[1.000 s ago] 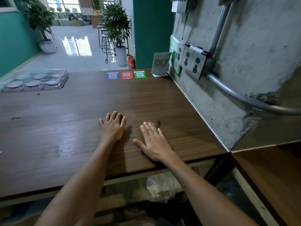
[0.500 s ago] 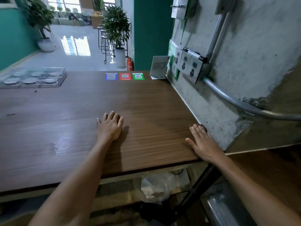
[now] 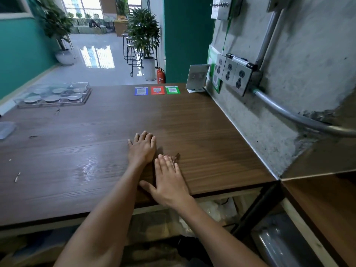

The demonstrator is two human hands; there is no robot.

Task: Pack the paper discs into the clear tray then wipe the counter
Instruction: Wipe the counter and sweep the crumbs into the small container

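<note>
Discs (image 3: 52, 97) packed in clear tray (image 3: 19, 104) at counter's (image 3: 202, 135) far left corner. Right hand (image 3: 169, 182) flat, fingers together, pressing perhaps a brown cloth (image 3: 176, 157) near the front edge; soft, best pinned under the palm. Left hand (image 3: 142, 149) flat, empty.

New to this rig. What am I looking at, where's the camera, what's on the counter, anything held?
There is no robot here: a person works bare-handed, and one wide-angle camera on their head looks forward and down.

The left hand lies flat on the wooden counter. The right hand is also flat, pressing a small brown cloth that peeks out past its fingertips, apparently to wipe. Neither hand grips anything.

At the far left sits the clear tray with paper discs already in its compartments. Three coloured QR stickers lie at the far edge, and a few crumbs near the left.
</note>
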